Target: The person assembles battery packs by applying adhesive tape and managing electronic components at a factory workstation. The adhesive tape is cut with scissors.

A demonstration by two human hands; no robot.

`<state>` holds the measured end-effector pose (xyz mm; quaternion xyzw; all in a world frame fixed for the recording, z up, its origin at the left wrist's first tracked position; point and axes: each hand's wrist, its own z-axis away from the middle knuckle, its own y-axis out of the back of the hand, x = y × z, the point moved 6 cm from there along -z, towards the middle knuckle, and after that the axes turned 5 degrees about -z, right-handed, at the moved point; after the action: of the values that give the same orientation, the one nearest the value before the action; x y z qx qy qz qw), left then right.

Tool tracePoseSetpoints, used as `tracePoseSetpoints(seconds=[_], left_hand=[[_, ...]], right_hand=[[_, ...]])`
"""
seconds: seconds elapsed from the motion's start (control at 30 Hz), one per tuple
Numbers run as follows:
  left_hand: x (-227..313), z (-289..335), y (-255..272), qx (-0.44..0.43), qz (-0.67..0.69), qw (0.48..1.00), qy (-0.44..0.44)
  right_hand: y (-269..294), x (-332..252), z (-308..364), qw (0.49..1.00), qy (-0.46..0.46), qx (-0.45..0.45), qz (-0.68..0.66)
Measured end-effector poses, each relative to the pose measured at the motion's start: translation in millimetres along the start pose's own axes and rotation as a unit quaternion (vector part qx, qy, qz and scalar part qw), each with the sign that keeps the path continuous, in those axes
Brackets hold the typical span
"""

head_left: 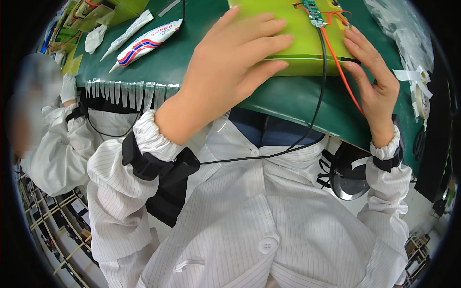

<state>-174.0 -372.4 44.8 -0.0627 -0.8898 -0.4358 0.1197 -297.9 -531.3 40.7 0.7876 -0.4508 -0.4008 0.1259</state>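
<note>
A yellow-green wrapped battery pack [307,61] lies on the green work surface in front of me. A small green circuit board [314,13] sits on its top, with red wires at its right and a black wire [322,57] and a red wire [337,62] running down over the near side. My left hand [235,62] lies over the pack's left part, fingers outstretched and spread, slightly blurred. At the right end, my right hand [374,79] grips the pack's near corner, fingertips on the top edge and thumb by the near face.
To the left lie a white glue tube [149,43] with red and blue stripes, another white tube [128,33] and crumpled tissue [96,38]. Clear tape strips [127,93] hang off the table edge. Plastic wrap [408,33] and a tape roll [422,103] are right. A co-worker's sleeve [62,144] shows left.
</note>
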Motion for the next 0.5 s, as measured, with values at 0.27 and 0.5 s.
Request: tracePoseSetpoints(seconds=[0.27, 0.5], left_hand=[[11.4, 5.5, -0.3, 0.084, -0.297, 0.931, -0.196], [16.7, -1.2, 4.0, 0.023, -0.308, 0.941, -0.138]], right_hand=[[-12.3, -69.2, 42.7, 0.941, -0.189, 0.067, -0.272], [-126.1, -81.2, 69.8, 0.911, -0.296, 0.052, -0.283]])
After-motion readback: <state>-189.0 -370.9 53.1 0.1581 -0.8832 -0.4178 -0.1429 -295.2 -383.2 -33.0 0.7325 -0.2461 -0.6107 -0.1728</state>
